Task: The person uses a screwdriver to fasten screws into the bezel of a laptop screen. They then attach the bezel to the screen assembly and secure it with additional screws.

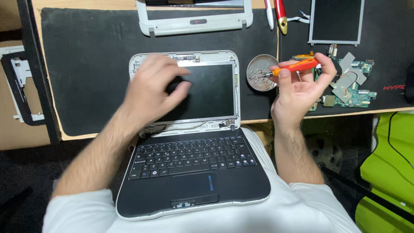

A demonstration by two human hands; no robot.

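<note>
Far left of the frame there's a loose black-and-white plastic bezel piece, just parked. My left hand sits blurred on the bare matte screen panel of the small black-and-white netbook in my lap, fingers curled loosely, holding nothing I can make out. Looks like mid screen removal (frame's already off). Right of it, the round metal screw dish, then my right hand pinching the orange-handled screwdriver. Next move needs a steady tip on those tiny screws.
</note>
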